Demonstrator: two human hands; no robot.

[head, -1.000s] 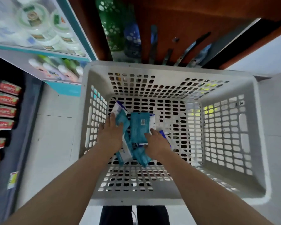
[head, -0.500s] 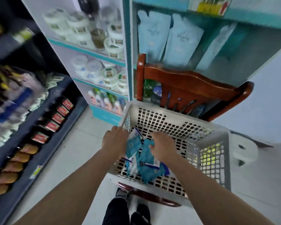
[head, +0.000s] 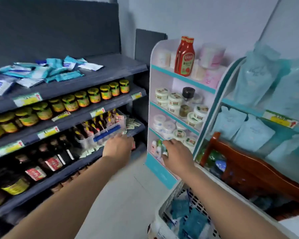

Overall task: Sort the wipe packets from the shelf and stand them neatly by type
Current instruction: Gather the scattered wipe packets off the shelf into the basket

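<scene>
A loose heap of teal, blue and white wipe packets (head: 41, 71) lies flat on the top dark grey shelf (head: 110, 69) at the upper left. More teal packets (head: 188, 219) lie in the white perforated basket (head: 164, 206) at the bottom right. My left hand (head: 118, 146) is raised in the air in front of the lower shelves, fingers loosely extended, holding nothing. My right hand (head: 177, 155) is raised beside it, in front of the white-and-teal rack, also holding nothing. Both are well below the top shelf's packets.
Below the packets, shelves hold yellow-lidded jars (head: 83, 99), a clear bin of sachets (head: 104, 133) and dark bottles (head: 47, 157). A narrow white-and-teal rack (head: 162, 169) with a red ketchup bottle (head: 185, 57) and tubs stands centre. A brown wooden chair (head: 248, 171) stands behind the basket.
Both hands have let go of the packets in the basket and risen out of it. The view has swung up and left from the basket to the shelves.
</scene>
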